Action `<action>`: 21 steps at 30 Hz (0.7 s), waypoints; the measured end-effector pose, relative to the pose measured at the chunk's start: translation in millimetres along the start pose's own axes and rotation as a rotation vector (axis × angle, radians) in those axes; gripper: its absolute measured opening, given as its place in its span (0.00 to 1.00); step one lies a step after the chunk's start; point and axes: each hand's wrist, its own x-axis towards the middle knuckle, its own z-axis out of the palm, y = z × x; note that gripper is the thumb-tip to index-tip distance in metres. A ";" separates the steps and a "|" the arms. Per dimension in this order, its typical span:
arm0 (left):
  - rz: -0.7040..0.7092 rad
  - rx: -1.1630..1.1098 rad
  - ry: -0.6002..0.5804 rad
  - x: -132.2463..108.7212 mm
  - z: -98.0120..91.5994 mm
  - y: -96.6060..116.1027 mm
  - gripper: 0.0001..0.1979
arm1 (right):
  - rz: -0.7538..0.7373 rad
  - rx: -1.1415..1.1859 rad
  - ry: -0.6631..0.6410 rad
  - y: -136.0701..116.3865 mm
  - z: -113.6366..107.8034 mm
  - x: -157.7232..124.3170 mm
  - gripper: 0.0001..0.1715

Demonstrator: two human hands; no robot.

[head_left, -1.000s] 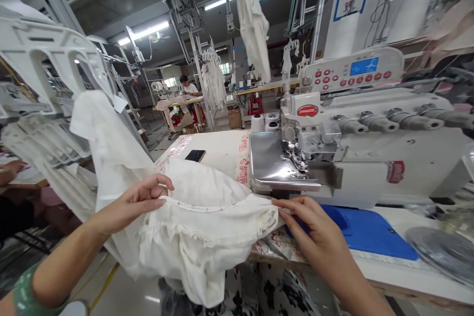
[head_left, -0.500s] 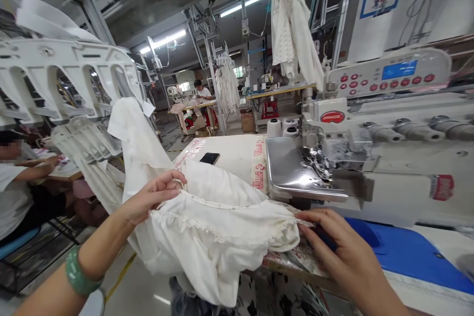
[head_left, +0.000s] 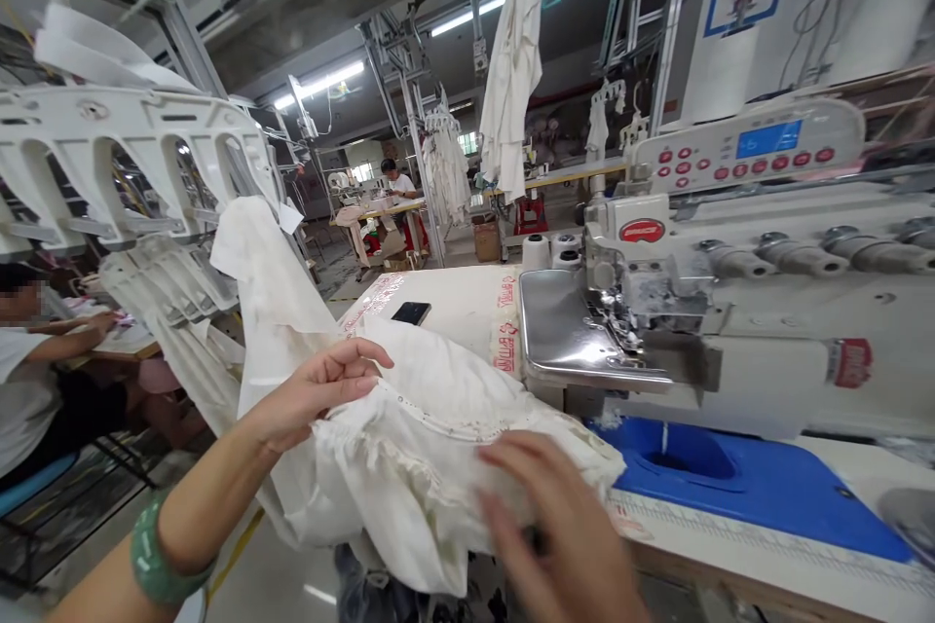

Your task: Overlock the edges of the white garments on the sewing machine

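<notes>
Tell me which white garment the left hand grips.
The crumpled garment at the table edge, pinched by the left hand; the other garments hang overhead, untouched.

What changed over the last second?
The right hand left the right end of the white gathered garment and swept left across its front; it is blurred, grip unclear. The left hand stays pinched on the trimmed edge. Black phone and white overlock sewing machine unmoved.

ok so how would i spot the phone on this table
Start at the white sewing machine; left of its steel plate runs the white table. The phone lies flat there, beyond the white garment in the left hand. It is the only black thing on it.
</notes>
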 end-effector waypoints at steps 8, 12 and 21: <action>0.014 -0.151 -0.045 -1.1 23.7 5.6 0.14 | 0.073 0.225 0.060 -35.5 61.7 28.6 0.13; 0.036 -0.141 0.030 -4.8 19.3 -0.3 0.14 | 0.038 0.314 0.131 -31.4 48.2 29.4 0.13; 0.129 0.101 0.053 -0.7 22.7 -10.2 0.12 | -0.039 0.136 0.210 -11.0 26.8 15.0 0.12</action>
